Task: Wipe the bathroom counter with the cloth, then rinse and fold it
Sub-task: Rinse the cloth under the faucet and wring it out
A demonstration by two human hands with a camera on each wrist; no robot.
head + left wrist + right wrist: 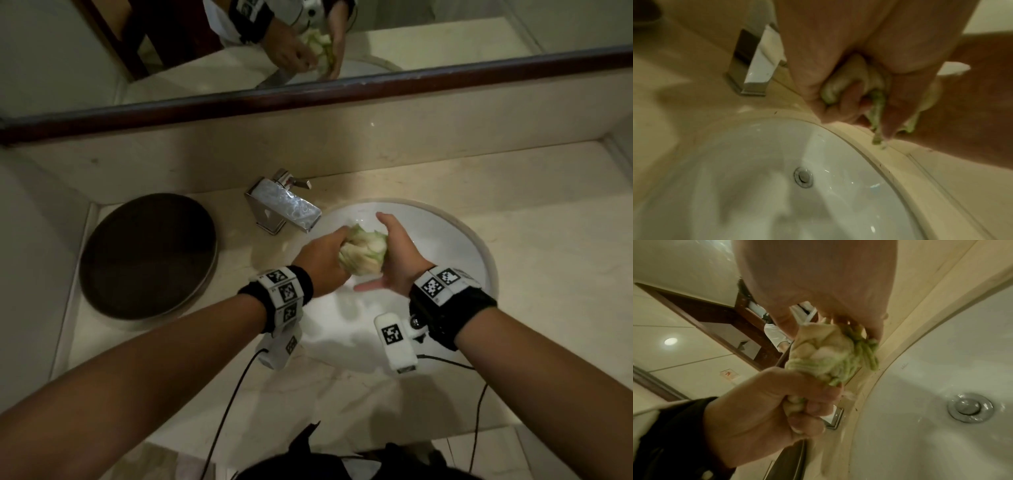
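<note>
A pale yellow-green cloth is bunched into a wad above the white sink basin, just in front of the faucet spout. My left hand grips its left end in a fist; the right wrist view shows those fingers curled tight round the cloth. My right hand covers the right side, its fingers hooked over the green edge and its thumb sticking out towards me. In the left wrist view the cloth bulges between both hands and a green strand hangs down.
A chrome faucet stands at the basin's back left. A dark round tray lies on the beige counter to the left. The drain plug sits in the basin. A mirror with a dark frame runs along the back wall.
</note>
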